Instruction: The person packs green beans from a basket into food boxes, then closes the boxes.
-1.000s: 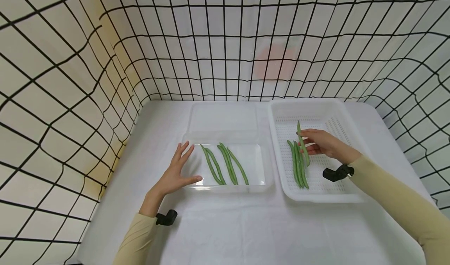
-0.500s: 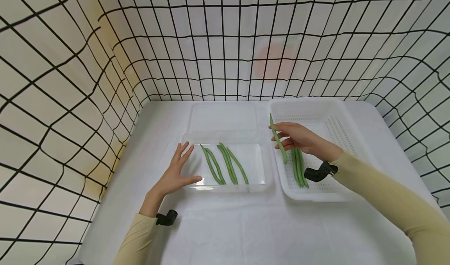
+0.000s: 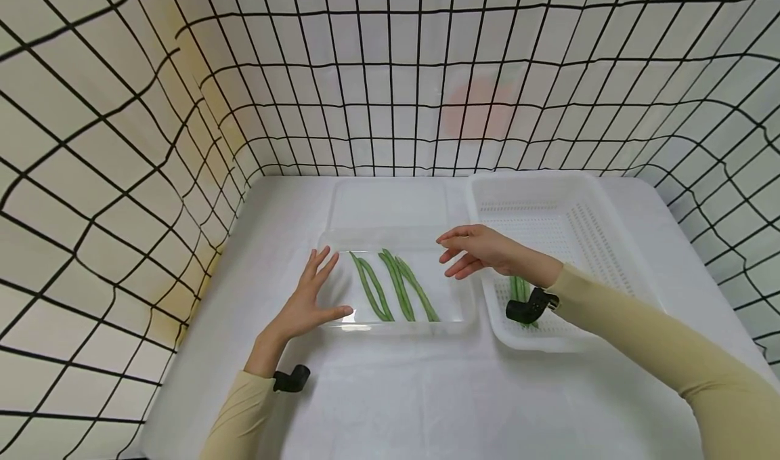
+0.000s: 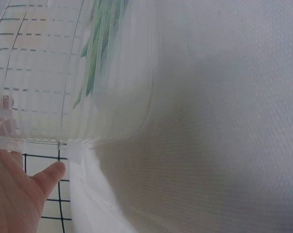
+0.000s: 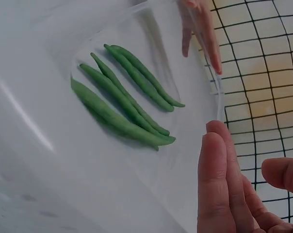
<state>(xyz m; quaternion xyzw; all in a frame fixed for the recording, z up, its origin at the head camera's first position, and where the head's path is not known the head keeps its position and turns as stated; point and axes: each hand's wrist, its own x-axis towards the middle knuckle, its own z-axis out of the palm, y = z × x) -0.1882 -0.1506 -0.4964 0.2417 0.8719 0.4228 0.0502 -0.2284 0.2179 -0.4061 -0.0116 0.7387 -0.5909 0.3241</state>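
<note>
A clear plastic container (image 3: 453, 290) stands in the middle of the table with several green beans (image 3: 399, 285) lying lengthwise in it. My left hand (image 3: 300, 309) is spread at the container's left end, its thumb near the front corner; the left wrist view shows the fingers (image 4: 3, 116) against or just behind the clear wall. Over the container's right rim hovers my right hand (image 3: 478, 251), fingers loosely extended, holding nothing. From the right wrist, the green beans (image 5: 122, 94) show in two groups, beyond my right fingers (image 5: 214, 184).
To the right stands a white perforated basket (image 3: 536, 230) with several green beans (image 3: 520, 288), partly hidden by my right wrist and its black camera. Behind the container lies a clear lid (image 3: 390, 199). Black wire mesh (image 3: 390, 104) encloses the table's back and sides.
My right hand has carried one green bean leftward from the basket and let it go at the right of the beans in the clear container. The left hand has stayed in place.
</note>
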